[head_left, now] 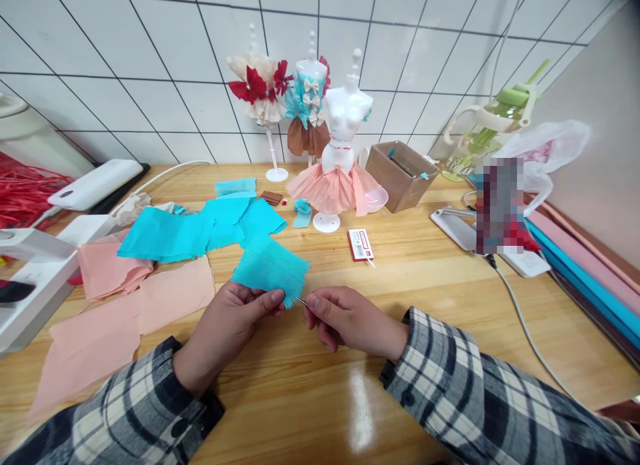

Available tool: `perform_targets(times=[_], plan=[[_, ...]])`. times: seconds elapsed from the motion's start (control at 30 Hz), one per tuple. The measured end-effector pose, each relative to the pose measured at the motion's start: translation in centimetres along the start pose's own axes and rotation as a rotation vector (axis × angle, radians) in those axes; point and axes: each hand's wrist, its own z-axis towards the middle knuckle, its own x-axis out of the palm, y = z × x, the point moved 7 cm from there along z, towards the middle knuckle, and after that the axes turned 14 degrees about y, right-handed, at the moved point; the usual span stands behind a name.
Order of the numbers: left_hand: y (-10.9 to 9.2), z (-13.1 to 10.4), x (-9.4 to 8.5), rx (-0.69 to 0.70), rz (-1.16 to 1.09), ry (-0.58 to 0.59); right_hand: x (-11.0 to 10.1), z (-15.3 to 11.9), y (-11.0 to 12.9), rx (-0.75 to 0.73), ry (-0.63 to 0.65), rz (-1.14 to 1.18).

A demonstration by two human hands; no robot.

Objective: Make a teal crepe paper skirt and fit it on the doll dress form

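A piece of turquoise crepe paper [270,268] is pinched at its lower edge between the thumb and fingers of my left hand [250,312]. My right hand [345,315] closes on a thin metal needle [301,300], whose tip meets the paper's lower right corner. Beyond my hands, a white mini mannequin [345,118] stands upright in a gathered peach paper skirt [330,187]. More turquoise paper sheets [170,233] lie to the left of the held piece, partly overlapping. Peach paper sheets [175,295] are spread near my left forearm.
Two dressed mannequins [270,155] [309,142] stand against the tiled wall. A cardboard box [401,175], a pink dish [376,198] and a small red-and-white packet [361,244] are further back. On the right are a phone stand [455,226], a cable [523,332] and paper rolls [575,258].
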Motion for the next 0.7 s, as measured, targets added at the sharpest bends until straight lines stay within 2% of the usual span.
perform_targets(times=[0.27, 0.7], plan=[[-0.23, -0.26, 0.03, -0.037, 0.071, -0.026, 0.12, 0.08, 0.23, -0.011, 0.01, 0.01], [-0.43, -0.36, 0.15, -0.037, 0.04, -0.048, 0.01, 0.12, 0.23, -0.025, 0.007, 0.02]])
